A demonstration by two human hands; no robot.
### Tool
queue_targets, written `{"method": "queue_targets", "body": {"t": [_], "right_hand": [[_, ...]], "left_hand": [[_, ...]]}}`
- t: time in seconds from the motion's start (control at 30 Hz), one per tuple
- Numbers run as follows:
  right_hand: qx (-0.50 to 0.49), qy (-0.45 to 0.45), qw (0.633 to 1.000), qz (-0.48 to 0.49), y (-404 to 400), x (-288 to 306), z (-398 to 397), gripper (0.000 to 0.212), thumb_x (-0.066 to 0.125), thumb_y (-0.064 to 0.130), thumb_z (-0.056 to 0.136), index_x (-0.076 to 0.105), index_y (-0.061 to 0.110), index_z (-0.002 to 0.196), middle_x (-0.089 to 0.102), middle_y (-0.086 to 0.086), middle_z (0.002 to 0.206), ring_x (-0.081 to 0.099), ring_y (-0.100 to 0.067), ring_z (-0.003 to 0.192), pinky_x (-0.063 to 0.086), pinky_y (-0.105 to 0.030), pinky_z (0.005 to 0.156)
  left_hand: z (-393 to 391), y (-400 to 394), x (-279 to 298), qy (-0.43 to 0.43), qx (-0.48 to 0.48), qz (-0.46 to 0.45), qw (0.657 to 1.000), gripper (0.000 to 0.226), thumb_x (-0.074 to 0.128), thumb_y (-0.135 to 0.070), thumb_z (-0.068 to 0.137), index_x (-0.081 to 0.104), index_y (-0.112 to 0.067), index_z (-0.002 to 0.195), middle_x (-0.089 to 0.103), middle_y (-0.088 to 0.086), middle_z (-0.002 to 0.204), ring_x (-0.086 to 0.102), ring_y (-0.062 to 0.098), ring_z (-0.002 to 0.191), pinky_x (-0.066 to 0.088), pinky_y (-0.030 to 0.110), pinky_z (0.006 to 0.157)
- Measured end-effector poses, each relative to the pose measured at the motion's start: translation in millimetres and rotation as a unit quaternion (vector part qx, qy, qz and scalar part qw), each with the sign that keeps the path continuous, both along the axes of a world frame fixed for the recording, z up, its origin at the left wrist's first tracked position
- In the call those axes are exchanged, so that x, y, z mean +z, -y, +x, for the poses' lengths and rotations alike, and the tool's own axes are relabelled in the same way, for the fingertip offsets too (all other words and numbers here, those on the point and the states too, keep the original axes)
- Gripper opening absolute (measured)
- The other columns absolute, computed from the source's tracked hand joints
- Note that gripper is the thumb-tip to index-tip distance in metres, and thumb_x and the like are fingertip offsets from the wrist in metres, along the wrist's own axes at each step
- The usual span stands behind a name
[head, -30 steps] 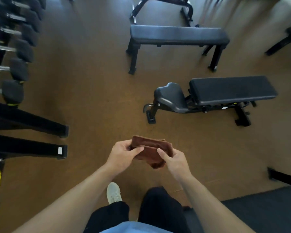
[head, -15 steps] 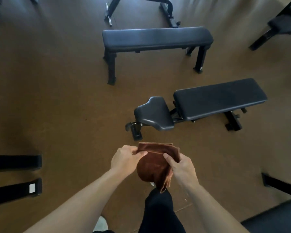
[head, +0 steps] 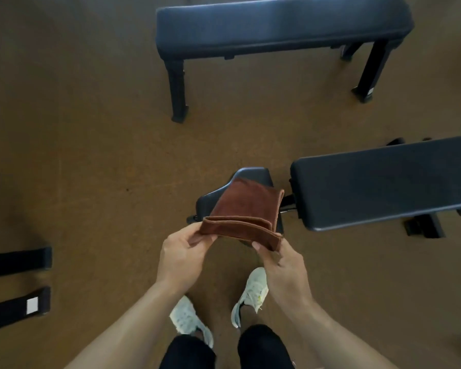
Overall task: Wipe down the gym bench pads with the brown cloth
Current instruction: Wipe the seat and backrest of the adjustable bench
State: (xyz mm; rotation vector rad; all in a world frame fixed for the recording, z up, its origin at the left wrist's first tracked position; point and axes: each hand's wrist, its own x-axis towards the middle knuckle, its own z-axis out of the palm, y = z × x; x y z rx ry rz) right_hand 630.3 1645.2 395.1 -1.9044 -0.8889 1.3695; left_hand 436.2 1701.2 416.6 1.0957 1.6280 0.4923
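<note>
Head view looks straight down at two bare hands holding a folded brown cloth (head: 246, 209) between them. Left hand (head: 183, 255) pinches the cloth's near-left corner between thumb and fingers; right hand (head: 282, 265) pinches the near-right corner the same way, fingers curled around the folded edge. The cloth is stretched flat between the two grips and extends away from the hands, its layers visible along the near edge.

Directly beyond the hands, partly hidden under the cloth, is the small dark seat pad (head: 250, 177) of an adjustable bench. Its long back pad (head: 383, 182) lies beyond and to the right of the right hand, apart from the cloth. Farther ahead of both hands stands a flat bench (head: 277, 25) with a long dark pad on black legs. Below the hands, two white sneakers (head: 252, 291) stand on the brown floor (head: 77, 129), with dark trouser legs nearest the camera. Well to the left of the left hand lie two black bars (head: 16, 262), one carrying a white label.
</note>
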Motion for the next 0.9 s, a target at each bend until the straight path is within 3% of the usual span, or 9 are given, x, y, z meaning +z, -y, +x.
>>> {"method": "queue_targets", "body": {"t": [0.07,0.13,0.33,0.47,0.57,0.67,0.73,0.8,0.9], "right_hand": [[-0.013,0.007,1.000,0.002,-6.8,-28.9,-3.2,0.012,0.068,0.032,0.101,0.071,0.042,0.104,0.077,0.025,0.097,0.071,0.001,0.095,0.053,-0.013,0.079],[-0.031,0.001,0.999,-0.016,-12.2,-64.5,-7.5,0.010,0.068,0.034,0.100,0.071,0.043,0.103,0.077,0.020,0.094,0.071,-0.010,0.094,0.056,-0.024,0.073],[-0.051,-0.018,0.996,-0.070,-19.6,-169.0,-20.0,0.014,0.066,0.038,0.102,0.073,0.038,0.113,0.077,0.026,0.101,0.069,0.009,0.098,0.052,-0.019,0.089],[-0.125,-0.021,0.990,-0.065,-34.3,-199.7,-15.5,0.007,0.069,0.038,0.100,0.074,0.036,0.106,0.078,0.024,0.096,0.072,0.003,0.095,0.054,-0.016,0.084],[-0.156,0.016,0.986,-0.064,-61.9,-208.6,-3.1,0.025,0.073,0.039,0.098,0.071,0.033,0.122,0.076,0.015,0.113,0.071,-0.004,0.108,0.057,-0.035,0.100],[-0.114,0.167,0.978,-0.057,-87.3,-220.6,6.6,0.078,0.077,0.039,0.093,0.036,0.034,0.159,0.050,0.007,0.156,0.047,-0.016,0.144,0.039,-0.048,0.121],[0.001,0.209,0.978,-0.013,-95.7,-230.9,-3.7,0.082,0.069,0.052,0.096,0.025,0.039,0.164,0.029,0.008,0.170,0.022,-0.017,0.158,0.020,-0.048,0.130],[0.141,0.241,0.960,-0.008,-95.3,-245.1,-27.6,0.078,0.048,0.069,0.100,0.016,0.042,0.165,0.009,0.010,0.176,-0.001,-0.017,0.163,0.000,-0.048,0.132],[0.177,0.314,0.932,-0.028,-90.5,-259.3,-59.1,0.083,0.014,0.079,0.096,0.002,0.038,0.167,-0.010,0.011,0.176,-0.020,-0.020,0.161,-0.012,-0.054,0.129]], "left_hand": [[-2.6,-10.2,-24.4,-0.015,-0.006,-0.006,1.000,0.014,0.075,-0.025,0.093,0.080,-0.037,0.098,0.079,-0.014,0.089,0.073,0.005,0.091,0.057,0.033,0.089],[-8.0,-15.4,-53.7,-0.052,-0.031,-0.007,0.998,0.012,0.076,-0.028,0.091,0.079,-0.039,0.093,0.077,-0.011,0.083,0.071,0.010,0.083,0.056,0.032,0.081],[-9.1,-25.5,-140.6,-0.105,-0.068,-0.022,0.992,0.006,0.077,-0.035,0.088,0.076,-0.037,0.082,0.072,-0.006,0.070,0.067,0.018,0.068,0.057,0.051,0.070],[5.2,-47.5,-172.5,-0.074,-0.062,0.041,0.994,0.017,0.077,-0.029,0.089,0.073,-0.036,0.105,0.074,-0.016,0.083,0.071,0.003,0.079,0.062,0.034,0.078],[13.6,-71.8,-188.3,-0.075,-0.033,0.102,0.991,0.036,0.080,-0.026,0.088,0.065,-0.032,0.120,0.072,-0.018,0.098,0.068,-0.001,0.088,0.058,0.024,0.081],[9.7,-87.1,-206.6,-0.087,0.024,0.125,0.988,0.041,0.073,-0.025,0.093,0.057,-0.029,0.131,0.066,-0.016,0.117,0.063,0.003,0.109,0.054,0.034,0.098],[1.5,-89.2,-218.8,-0.100,0.054,0.109,0.988,0.043,0.065,-0.028,0.099,0.052,-0.027,0.140,0.061,-0.011,0.131,0.057,0.006,0.120,0.049,0.039,0.108],[-9.8,-85.1,-229.7,-0.100,0.077,0.090,0.988,0.046,0.058,-0.033,0.102,0.048,-0.025,0.145,0.057,-0.009,0.139,0.055,0.007,0.126,0.046,0.041,0.111],[-27.7,-72.1,-243.7,-0.102,0.079,0.062,0.990,0.046,0.051,-0.039,0.104,0.045,-0.027,0.148,0.053,-0.008,0.146,0.051,0.007,0.132,0.043,0.041,0.114]]}}
